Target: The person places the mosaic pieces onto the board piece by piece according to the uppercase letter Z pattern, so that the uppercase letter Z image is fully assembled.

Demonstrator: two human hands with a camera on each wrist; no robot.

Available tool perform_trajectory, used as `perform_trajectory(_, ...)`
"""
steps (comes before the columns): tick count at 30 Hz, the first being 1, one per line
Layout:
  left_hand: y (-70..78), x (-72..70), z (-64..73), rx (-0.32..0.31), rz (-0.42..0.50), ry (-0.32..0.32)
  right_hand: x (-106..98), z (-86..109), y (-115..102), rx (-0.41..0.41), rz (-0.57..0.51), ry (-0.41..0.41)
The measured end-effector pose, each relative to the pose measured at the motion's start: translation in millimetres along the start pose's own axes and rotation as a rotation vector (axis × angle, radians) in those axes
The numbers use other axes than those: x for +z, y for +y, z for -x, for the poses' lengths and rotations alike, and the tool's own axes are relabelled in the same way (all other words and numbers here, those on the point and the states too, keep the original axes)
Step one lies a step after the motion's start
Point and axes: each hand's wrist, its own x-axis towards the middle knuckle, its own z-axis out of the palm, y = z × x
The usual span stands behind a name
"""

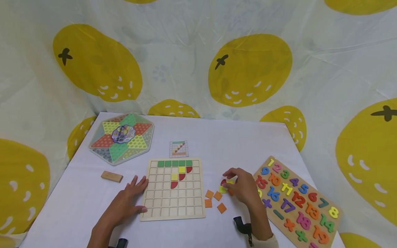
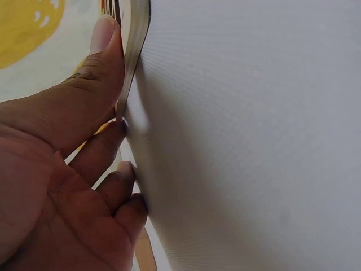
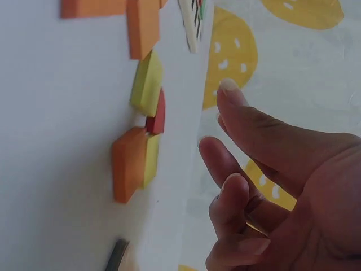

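From the head view, we see the left hand (image 1: 126,197) reaching in from the lower left, palm down on the white-covered table (image 1: 229,144), its fingers spread toward the square pale wooden grid board (image 1: 186,203) and its thumb against the board's lower left edge. The board bears five flat green squares (image 1: 175,163) in its top row, with two yellow squares and three red quarter-round pieces stepping down to the left below them. To the board's right, the right hand (image 1: 242,184) arches over a small cluster of loose yellow squares (image 1: 222,189), a loose red piece (image 1: 223,182) and an orange square; more loose orange squares (image 1: 208,203) lie between that hand and the board. Its wrist is beside the tan board of coloured numbers (image 1: 332,235).

In the left wrist view, we find the thumb laid nearly straight along the board's side, the other fingers loosely bent and gripping nothing.

In the right wrist view, we see the thumb and index finger extended with a gap between them and the remaining fingers bent; they hold nothing, apart from the pieces on the table.
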Motion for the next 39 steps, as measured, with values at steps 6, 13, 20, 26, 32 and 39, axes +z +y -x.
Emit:
perform_trajectory(6, 0.1, 0.0, -0.6, -0.001, -0.007, -0.004, 7, 4.4, 9, -0.007, 0.008, -0.066)
perform_trajectory(13, 0.6, 0.2, -1.6, -0.013, -0.003, -0.009, 20, 5.5, 6, -0.029, 0.078, -0.093)
perform_trajectory(20, -0.6, 1.3, -1.5, -0.008, -0.005, -0.006, 22, 3.8, 8, -0.042, 0.112, -0.082)
perform_trajectory(26, 0.4, 0.2, -0.8, -0.008, -0.005, -0.005, 24, 1.5, 12, -0.056, 0.115, -0.063)
perform_trajectory(32, 1.0, -0.3, -0.6, -0.011, -0.005, -0.005, 21, 2.8, 13, -0.045, 0.132, -0.034)
perform_trajectory(39, 1.3, 0.0, -0.5, -0.007, -0.008, -0.007, 22, 0.7, 15, -0.034, 0.159, -0.036)
